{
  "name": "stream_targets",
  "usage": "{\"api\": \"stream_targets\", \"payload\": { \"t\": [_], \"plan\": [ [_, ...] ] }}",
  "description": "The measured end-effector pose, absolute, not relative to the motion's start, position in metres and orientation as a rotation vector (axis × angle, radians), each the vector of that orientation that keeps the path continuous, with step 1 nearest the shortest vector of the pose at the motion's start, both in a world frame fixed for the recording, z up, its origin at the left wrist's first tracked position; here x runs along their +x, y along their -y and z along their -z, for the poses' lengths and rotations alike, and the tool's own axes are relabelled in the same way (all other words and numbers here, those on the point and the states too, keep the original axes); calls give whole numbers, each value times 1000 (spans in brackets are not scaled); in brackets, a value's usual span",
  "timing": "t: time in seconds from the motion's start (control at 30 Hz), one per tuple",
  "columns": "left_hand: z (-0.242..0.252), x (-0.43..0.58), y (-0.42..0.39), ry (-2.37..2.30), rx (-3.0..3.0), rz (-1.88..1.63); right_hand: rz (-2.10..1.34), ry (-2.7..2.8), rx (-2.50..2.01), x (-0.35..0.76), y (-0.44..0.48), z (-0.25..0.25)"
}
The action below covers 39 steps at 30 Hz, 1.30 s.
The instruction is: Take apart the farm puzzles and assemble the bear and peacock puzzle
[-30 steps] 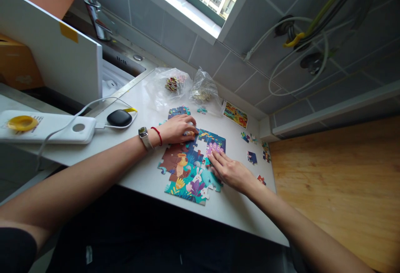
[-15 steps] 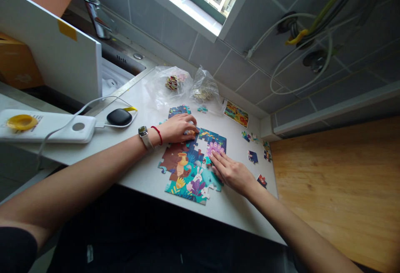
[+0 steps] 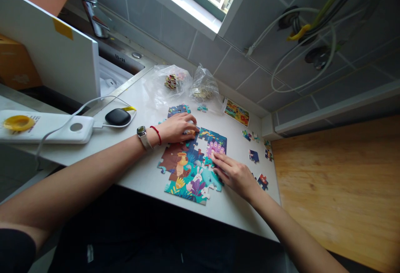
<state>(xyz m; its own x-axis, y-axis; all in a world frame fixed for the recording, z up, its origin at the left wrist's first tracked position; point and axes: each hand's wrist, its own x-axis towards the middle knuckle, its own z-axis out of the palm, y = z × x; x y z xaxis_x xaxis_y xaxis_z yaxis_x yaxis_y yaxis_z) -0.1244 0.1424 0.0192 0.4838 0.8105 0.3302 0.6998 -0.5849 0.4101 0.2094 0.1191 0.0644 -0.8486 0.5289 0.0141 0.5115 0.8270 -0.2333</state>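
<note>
A partly joined jigsaw puzzle [image 3: 183,167] lies on the white counter, with a white gap in its upper middle. My left hand [image 3: 180,128] rests on the puzzle's upper part, its fingers spread and curved over the pieces, holding nothing that I can see. Just right of the gap, my right hand [image 3: 234,173] touches the pink section [image 3: 216,147] with its fingertips; the fingers are apart and the palm is lowered at the puzzle's right edge. Loose pieces lie further right, among them a dark blue one [image 3: 253,156] and a red and dark one [image 3: 263,181].
Two clear plastic bags [image 3: 171,83] of pieces and a picture card [image 3: 236,112] lie near the wall. At the left are a black oval device [image 3: 118,117], a white power strip [image 3: 46,127] with a cable, and a sink [image 3: 120,58]. A wooden surface [image 3: 337,181] adjoins the right.
My right hand has shifted slightly right and down, uncovering more of the pink section. My left hand has stayed in place. The view has moved slightly.
</note>
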Motion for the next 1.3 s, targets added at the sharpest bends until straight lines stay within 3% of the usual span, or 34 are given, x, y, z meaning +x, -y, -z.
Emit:
{"api": "stream_targets", "payload": {
  "t": [0.7,1.3],
  "plan": [
    [-17,-124,-143,-1307,2557,-695,-203,2886,-830,210,-117,-60],
    [-16,-117,-138,-1356,2498,-689,-377,2796,-769,225,-124,-56]
  ]
}}
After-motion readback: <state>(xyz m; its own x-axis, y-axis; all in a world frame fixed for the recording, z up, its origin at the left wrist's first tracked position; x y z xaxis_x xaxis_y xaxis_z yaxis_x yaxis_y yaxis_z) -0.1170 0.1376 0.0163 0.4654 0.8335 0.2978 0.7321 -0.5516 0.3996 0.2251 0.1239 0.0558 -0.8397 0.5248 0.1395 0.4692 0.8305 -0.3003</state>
